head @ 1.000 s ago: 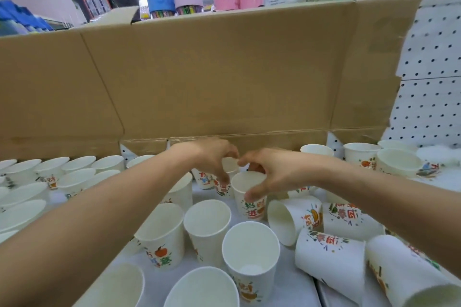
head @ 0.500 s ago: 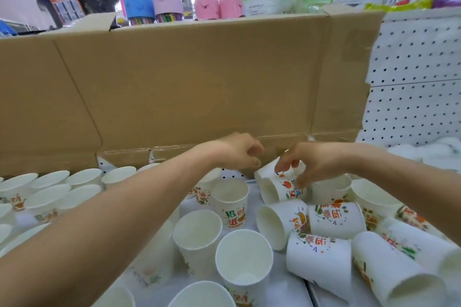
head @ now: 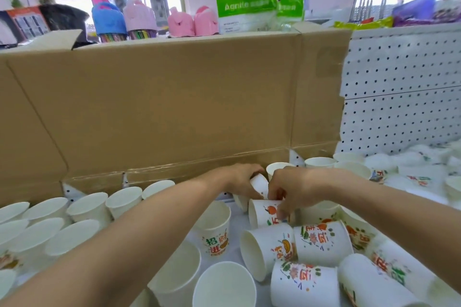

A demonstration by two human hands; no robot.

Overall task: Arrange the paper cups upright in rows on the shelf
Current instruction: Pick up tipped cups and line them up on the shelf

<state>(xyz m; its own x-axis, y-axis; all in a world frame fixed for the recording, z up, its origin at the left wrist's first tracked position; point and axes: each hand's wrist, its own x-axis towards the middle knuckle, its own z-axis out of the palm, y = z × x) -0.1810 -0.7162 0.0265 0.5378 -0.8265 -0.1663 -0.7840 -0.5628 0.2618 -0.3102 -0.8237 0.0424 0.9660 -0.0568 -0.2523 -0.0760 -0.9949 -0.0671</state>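
Note:
White paper cups with orange and green print cover the white shelf [head: 234, 258]. At the left, upright cups [head: 87, 207] stand in rows. At the right, several cups [head: 321, 243] lie tipped on their sides. My left hand [head: 243, 178] grips a tilted cup [head: 259, 183] near the back. Right beside it, my right hand [head: 290, 188] pinches another tipped cup [head: 265, 212] lying just below. The two hands nearly touch. An upright printed cup [head: 215, 229] stands in front of them.
A tall cardboard sheet [head: 174, 107] stands along the back of the shelf. White pegboard [head: 399, 97] closes the right rear. More cups [head: 349, 164] crowd the far right. Bottles, pink containers and green packets sit above the cardboard.
My view swung right and closer. My left hand, empty before, now holds a tilted cup. My right hand has shifted down onto the tipped cup beside it.

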